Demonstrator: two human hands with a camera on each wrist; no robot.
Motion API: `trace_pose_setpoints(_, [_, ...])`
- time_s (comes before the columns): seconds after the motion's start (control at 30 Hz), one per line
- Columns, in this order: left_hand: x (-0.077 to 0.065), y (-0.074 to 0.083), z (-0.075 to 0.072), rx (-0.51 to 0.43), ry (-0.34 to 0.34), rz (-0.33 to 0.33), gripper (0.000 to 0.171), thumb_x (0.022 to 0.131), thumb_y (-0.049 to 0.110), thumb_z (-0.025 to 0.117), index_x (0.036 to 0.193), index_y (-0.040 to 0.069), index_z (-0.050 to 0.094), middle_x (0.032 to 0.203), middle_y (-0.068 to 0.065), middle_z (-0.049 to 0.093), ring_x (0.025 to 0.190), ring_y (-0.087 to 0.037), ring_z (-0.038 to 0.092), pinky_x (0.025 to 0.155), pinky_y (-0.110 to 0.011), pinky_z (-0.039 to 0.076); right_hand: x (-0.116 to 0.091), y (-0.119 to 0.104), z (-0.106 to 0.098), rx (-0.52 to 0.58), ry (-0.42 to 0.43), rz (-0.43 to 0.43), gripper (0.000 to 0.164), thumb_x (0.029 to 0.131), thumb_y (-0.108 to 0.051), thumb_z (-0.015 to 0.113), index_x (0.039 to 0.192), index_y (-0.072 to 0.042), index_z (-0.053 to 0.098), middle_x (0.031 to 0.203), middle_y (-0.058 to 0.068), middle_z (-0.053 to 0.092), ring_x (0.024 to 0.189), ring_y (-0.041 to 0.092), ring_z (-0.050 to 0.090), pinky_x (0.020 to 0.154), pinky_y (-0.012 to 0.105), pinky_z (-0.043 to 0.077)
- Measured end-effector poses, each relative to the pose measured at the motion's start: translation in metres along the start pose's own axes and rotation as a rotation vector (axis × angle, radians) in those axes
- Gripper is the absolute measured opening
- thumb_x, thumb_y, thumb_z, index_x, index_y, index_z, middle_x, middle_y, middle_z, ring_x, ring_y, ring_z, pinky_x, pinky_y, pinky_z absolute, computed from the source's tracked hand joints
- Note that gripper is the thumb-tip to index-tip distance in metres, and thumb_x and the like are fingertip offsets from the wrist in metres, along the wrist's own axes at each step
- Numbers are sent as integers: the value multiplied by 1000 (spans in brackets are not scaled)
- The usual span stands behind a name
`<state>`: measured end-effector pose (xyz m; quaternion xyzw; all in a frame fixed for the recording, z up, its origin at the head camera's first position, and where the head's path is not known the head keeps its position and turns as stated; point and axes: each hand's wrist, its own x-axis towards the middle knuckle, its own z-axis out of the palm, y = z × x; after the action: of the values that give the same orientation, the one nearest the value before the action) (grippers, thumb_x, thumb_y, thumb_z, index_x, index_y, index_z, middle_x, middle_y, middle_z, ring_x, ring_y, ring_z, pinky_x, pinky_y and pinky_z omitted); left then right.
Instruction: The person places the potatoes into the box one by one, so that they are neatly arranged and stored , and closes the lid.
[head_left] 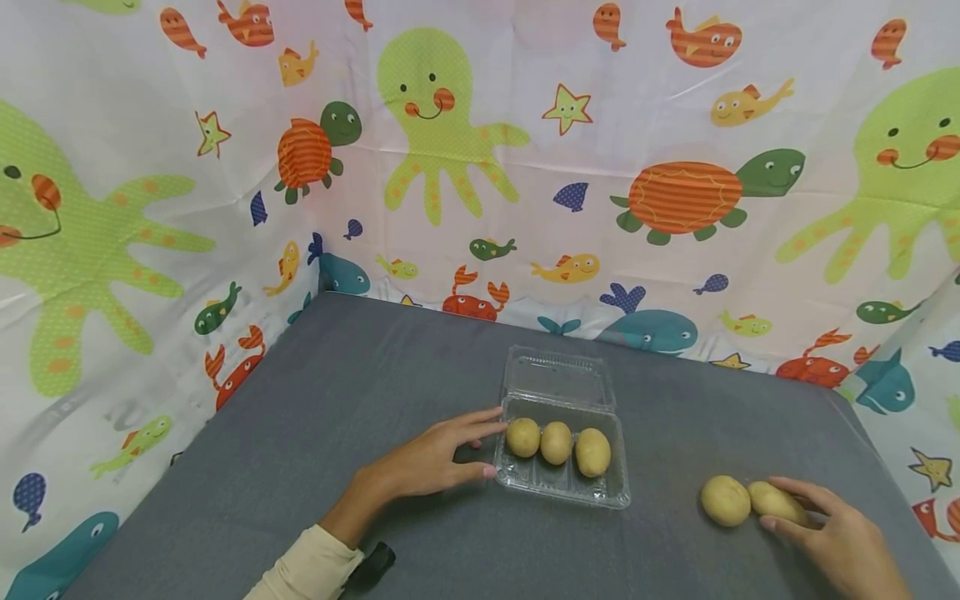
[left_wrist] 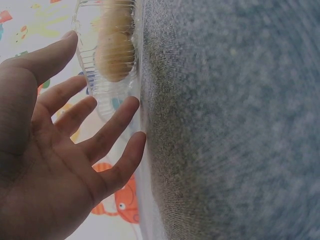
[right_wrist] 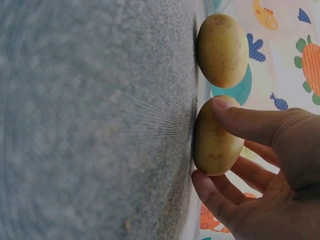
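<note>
My right hand (head_left: pixel 843 533), the nearer, pinches an oblong potato (head_left: pixel 774 502) toward the desk's (head_left: pixel 397 358) right edge, long axis slanting into my palm; the clear tray (head_left: pixel 562 495) lies well left, my empty left hand (head_left: pixel 438 460) spread beside it. From the right wrist I see a slim gap to the loose potato (right_wrist: pixel 223 50); from the head they seem to touch.

The left arm (head_left: pixel 351 507) wears a plain cream cloth sleeve (head_left: pixel 306 568) with soft creases. The sleeve ends short of the left hand (head_left: pixel 435 461). A black, blunt-ended block (head_left: pixel 375 564) projects beside the sleeve end; its surface is too dark to show detail. Both hands are bare. Fine creases cross the left palm (left_wrist: pixel 50 172). The right hand (head_left: pixel 847 533) shows a short thumbnail (right_wrist: pixel 220 103).
</note>
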<state>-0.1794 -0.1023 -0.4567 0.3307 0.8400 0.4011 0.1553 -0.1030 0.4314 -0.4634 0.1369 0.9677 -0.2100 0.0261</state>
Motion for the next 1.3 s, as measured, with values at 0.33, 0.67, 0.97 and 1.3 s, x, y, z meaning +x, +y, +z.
trace_pose_setpoints(0.33, [1,0,0,8,3,8,68,104,47,68,163,26,44,174,11,28,133,-21,63,115,-53,45,0,0,0,-4,14,19,81,78,-39,94,137,6,62,136,41,54,116,60,54,90,72,46])
trace_pose_setpoints(0.67, [2,0,0,13,4,12,68,104,44,69,163,24,44,174,11,27,133,-22,63,116,-52,45,-3,-2,-3,14,24,61,82,81,-43,93,139,5,61,138,41,54,117,59,55,89,70,47])
trace_pose_setpoints(0.97, [1,1,0,6,4,8,67,104,45,69,163,25,44,174,10,28,133,-21,63,116,-52,45,-5,-6,-4,29,77,57,79,85,-42,90,140,5,59,139,42,53,117,60,56,85,66,51])
trace_pose_setpoints(1.3, [1,1,0,5,7,7,67,103,46,69,163,26,45,174,11,28,133,-22,63,115,-53,45,-8,-13,-9,36,145,23,76,87,-42,89,138,6,60,136,40,56,113,56,59,78,60,54])
